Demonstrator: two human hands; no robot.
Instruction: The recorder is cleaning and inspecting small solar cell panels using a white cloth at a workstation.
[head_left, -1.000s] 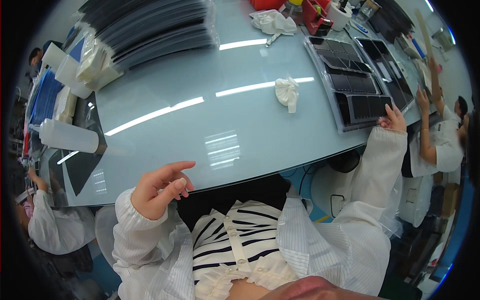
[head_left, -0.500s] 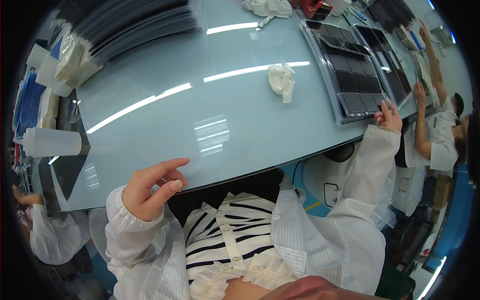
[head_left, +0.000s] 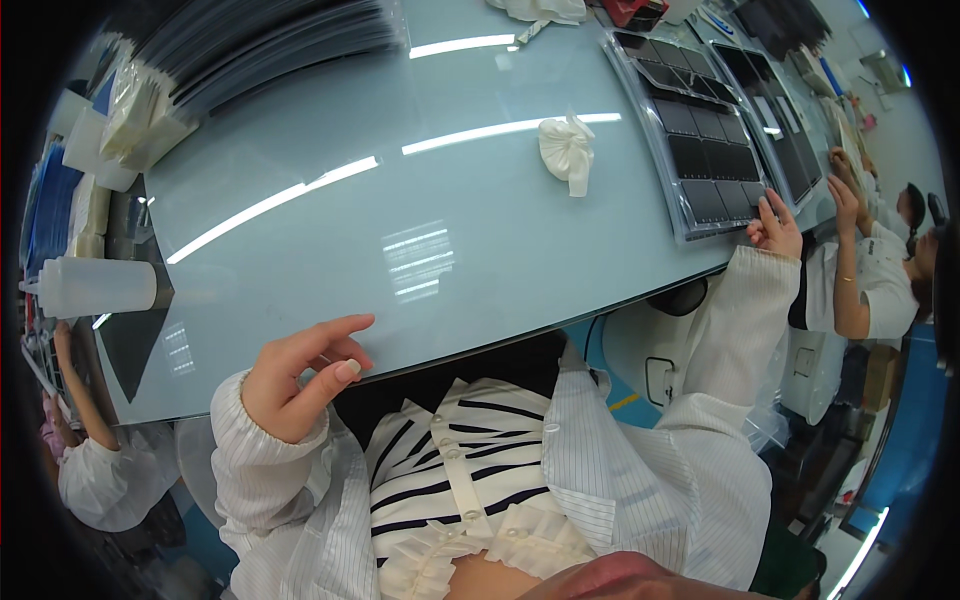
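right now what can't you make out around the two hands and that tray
- Head view: whether the right hand pinches the tray corner or only touches it; the fingers cover the contact.
- Head view: what the dark panels in the tray are; too small and glare-streaked.
- Head view: the far end of the stack of dark sheets; cut off by the top rim.
- Head view: whether the left hand presses the table edge; its palm faces away.
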